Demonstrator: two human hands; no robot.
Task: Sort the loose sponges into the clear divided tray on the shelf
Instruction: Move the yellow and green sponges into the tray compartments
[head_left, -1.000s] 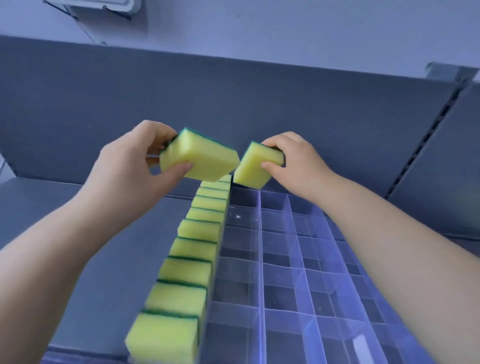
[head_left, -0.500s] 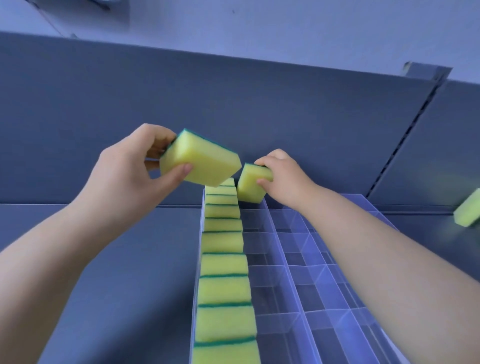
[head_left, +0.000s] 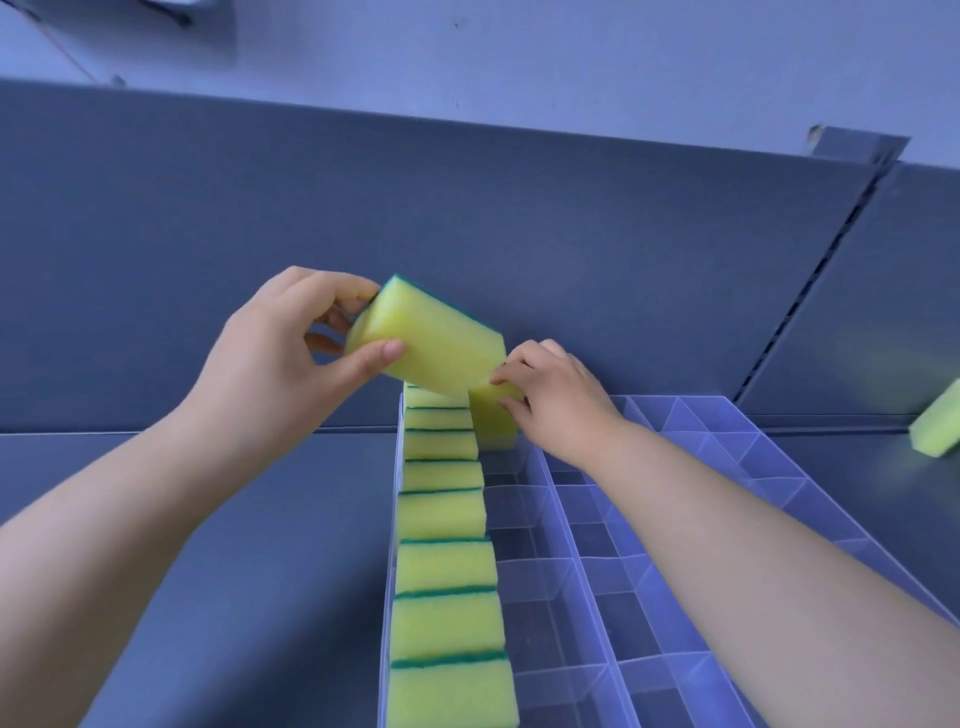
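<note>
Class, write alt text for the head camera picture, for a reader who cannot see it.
The right hand holds a yellow sponge in a far compartment of the clear tray, beside a full row of sponges; the left hand grips a second sponge just above.

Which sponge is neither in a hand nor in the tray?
The lone sponge at the far right, lying on the shelf outside the clear tray; all others are held or slotted in.

left hand (head_left: 283, 364) pinching, right hand (head_left: 558, 402) gripping

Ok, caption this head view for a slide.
Right hand seats sponge in divided tray; left hand holds second sponge.
</note>
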